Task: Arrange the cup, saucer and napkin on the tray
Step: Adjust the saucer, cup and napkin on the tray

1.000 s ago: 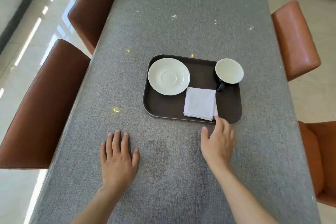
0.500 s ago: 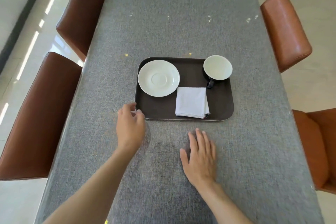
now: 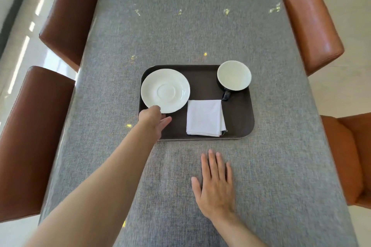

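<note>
The white saucer (image 3: 165,90) is lying on the left part of the dark brown tray (image 3: 239,118), and its left edge is reaching over the tray's left rim. The left hand (image 3: 154,121) is touching the near edge of the saucer; the thumb is pointing to the right over the tray floor, and the other fingers are hidden under the hand, so I cannot tell if they are gripping the saucer or only touching it. The folded white napkin (image 3: 205,117) is lying in the near middle of the tray, just beside the saucer. The cup (image 3: 234,75), white inside and dark outside, is standing upright in the far right corner, with its handle pointing toward the napkin. The right hand (image 3: 216,184) is resting flat on the grey table (image 3: 200,26) near the tray, fingers slightly spread, holding nothing. Brown chairs (image 3: 311,24) are standing on both sides of the table.
</note>
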